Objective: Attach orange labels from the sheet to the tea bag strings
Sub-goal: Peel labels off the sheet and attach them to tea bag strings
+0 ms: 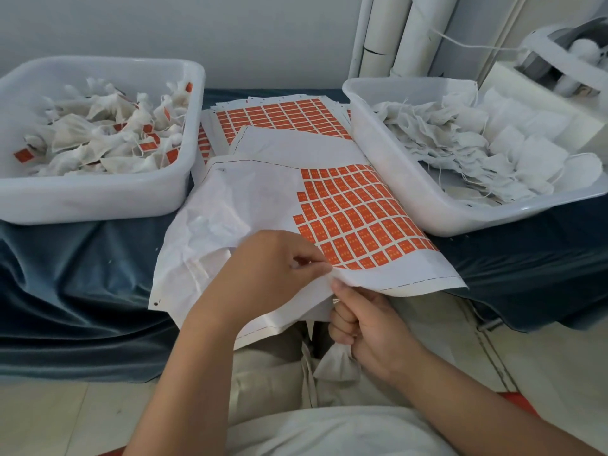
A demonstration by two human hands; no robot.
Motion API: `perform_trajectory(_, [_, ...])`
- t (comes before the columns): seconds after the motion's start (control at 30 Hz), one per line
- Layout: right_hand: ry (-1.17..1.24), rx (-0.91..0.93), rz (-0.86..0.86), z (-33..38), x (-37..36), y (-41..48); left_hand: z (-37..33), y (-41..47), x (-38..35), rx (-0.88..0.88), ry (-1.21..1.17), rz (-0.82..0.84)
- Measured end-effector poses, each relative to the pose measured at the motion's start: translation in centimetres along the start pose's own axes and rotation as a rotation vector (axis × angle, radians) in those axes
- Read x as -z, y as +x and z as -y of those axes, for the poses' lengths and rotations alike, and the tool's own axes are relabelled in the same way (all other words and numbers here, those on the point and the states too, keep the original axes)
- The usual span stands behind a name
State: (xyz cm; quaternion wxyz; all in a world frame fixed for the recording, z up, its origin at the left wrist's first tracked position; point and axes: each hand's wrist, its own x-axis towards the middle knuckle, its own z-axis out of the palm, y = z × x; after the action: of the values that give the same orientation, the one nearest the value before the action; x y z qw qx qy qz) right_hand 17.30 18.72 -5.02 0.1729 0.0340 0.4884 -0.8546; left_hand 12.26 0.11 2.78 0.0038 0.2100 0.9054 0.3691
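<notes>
Label sheet [250, 205] lies centre on the blue cloth [65, 274], between two white tubs, its near edge lifted and curling off the table. Remaining orange labels [355, 215] fill the sheet's right part; the left part is bare backing. Left hand [263, 268] pinches with thumb and forefinger at the near-left corner of the orange block; cannot tell if it has one label or the backing. Right hand [368, 327] is just below the sheet edge, fingers curled round a tea bag [335, 360] that hangs under the fist over the lap. Left tub [98, 199] holds bags with orange tags. Right tub [378, 159] holds plain white bags. Spare sheets [283, 116] are stacked far centre.
</notes>
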Motion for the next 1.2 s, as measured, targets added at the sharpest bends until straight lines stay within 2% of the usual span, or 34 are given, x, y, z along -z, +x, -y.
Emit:
perform_trajectory(0.1, [0.001, 0.008, 0.034, -0.1, 0.3, -0.1, 0.2, 0.3, -0.2, 0.131, -0.129, 0.007])
perform_trajectory(0.2, [-0.017, 0.013, 0.052, -0.2, 0.6, -0.4, 0.4, 0.8, -0.5, 0.249, -0.144, -0.074])
perform_trajectory(0.27, [0.001, 0.014, 0.052, -0.1, 0.6, -0.5, 0.3, 0.7, -0.4, 0.210, -0.171, -0.079])
perform_trajectory(0.33, [0.018, 0.005, 0.044, 0.0, 0.6, -0.5, 0.3, 0.3, 0.1, 0.119, -0.168, 0.048])
perform_trajectory(0.4, [0.004, 0.003, 0.042, 0.2, 0.6, -0.5, 0.4, 0.1, 0.2, 0.068, -0.124, 0.099])
perform_trajectory(0.5, [-0.038, -0.006, 0.028, 0.3, 0.4, -0.6, 0.3, 0.3, 0.0, 0.111, -0.163, 0.069])
perform_trajectory(0.63, [-0.090, 0.000, 0.018, 0.4, 0.5, -0.9, 0.3, 0.5, -0.4, 0.268, -0.273, 0.069])
perform_trajectory(0.77, [-0.091, -0.005, 0.020, 0.4, 0.2, -1.1, 0.0, 0.6, -0.6, 0.277, -0.154, 0.069])
perform_trajectory(0.87, [-0.094, -0.012, 0.009, 0.6, -0.1, -1.1, -0.3, 0.8, -1.1, 0.258, -0.081, -0.003])
perform_trajectory(1.0, [-0.006, -0.165, -0.073, 0.2, -1.2, -1.8, -0.4, 1.2, -2.2, 0.273, -0.049, -0.273])
perform_trajectory(1.03, [-0.058, -0.228, -0.057, 0.2, -1.7, -2.3, -0.4, 1.3, -2.5, 0.286, -0.070, -0.330])
perform_trajectory(1.07, [-0.209, -0.301, -0.031, 0.4, -2.2, -2.9, -0.5, 1.3, -2.6, 0.298, -0.090, -0.372])
perform_trajectory(1.13, [-0.655, -0.432, 0.058, 0.9, -3.2, -4.5, -0.5, 1.4, -2.8, 0.331, -0.140, -0.422])
perform_trajectory(1.2, [-0.880, -0.403, 0.168, 1.4, -4.0, -5.5, -0.5, 1.6, -2.7, 0.373, -0.230, -0.441])
